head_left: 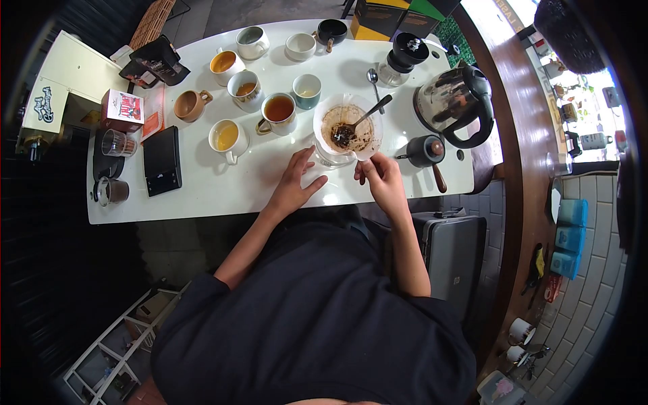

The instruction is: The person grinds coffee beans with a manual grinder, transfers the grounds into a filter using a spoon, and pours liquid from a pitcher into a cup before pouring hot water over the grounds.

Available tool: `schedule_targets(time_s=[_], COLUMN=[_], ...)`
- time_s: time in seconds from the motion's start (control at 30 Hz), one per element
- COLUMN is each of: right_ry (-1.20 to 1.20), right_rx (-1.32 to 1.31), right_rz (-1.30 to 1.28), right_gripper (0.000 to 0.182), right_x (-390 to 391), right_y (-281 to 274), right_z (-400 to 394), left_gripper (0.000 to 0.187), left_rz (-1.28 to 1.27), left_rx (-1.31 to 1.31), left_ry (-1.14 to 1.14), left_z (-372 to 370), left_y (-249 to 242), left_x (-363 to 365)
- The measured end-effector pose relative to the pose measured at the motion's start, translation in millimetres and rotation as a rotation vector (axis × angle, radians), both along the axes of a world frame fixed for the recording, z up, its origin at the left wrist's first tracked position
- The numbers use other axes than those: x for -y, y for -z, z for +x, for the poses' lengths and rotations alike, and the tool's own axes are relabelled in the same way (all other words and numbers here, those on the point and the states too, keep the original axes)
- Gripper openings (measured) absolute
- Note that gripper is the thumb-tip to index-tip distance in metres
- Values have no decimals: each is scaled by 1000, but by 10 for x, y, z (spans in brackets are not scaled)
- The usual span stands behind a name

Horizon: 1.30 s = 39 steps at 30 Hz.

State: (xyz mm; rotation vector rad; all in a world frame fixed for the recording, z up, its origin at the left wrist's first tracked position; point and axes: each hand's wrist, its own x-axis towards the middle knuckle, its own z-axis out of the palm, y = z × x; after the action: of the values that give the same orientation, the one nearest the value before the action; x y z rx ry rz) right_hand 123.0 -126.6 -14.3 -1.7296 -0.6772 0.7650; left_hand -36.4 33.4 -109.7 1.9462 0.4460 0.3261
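Observation:
A coffee dripper with a paper filter [329,111] sits on a glass server [329,160]. Wet dark grounds [343,138] cling to the filter's middle and wall, and a spoon [373,111] leans in them. My right hand [383,181] is closed at the near right edge of the dripper, fingers pinched there; exactly which part they grip is partly hidden. Beside the server, on its left, my left hand [295,183] is open, thumb apart and fingertips close to the glass. Left of the dripper stand a mug of brown-red liquid [279,109] and a mug of yellow liquid [226,137].
Several other cups, including a brown cup [190,106], fill the table's back and left. A kettle [445,101], hand grinder [425,151], second glass brewer [398,62] and loose spoon [374,81] stand right. A black scale [163,160] lies left.

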Motion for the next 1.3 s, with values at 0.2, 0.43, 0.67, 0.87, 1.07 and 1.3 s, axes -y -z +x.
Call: schedule_targets(time_s=[0.2,0.43,0.67,0.87,1.07,1.3], right_ry=[12,-2,-10,-29,122,297], right_rx=[-25,7,-24,-64,33,294], right_rz=[12,28,17,73,79,277], right_gripper=[22,22,22,24,23,14], right_x=[-15,-55,-84,-60,141,454], right_y=[70,0,-6,-50,-151,-597], right_z=[12,20,13,7,45,-267], left_gripper=[76,72,69,69,57,22], left_rz=[-5,-27,-45,-59,-54,44], left_rx=[-8,-5,-7,-11,16,124], left_ry=[-3,4,2,-6,-114,-413], left_z=[-14,-45,-43,-46,-63,-323], left_y=[-19,-19,-39,3,-76,-249], left_x=[11,22,20,2,26,-145])
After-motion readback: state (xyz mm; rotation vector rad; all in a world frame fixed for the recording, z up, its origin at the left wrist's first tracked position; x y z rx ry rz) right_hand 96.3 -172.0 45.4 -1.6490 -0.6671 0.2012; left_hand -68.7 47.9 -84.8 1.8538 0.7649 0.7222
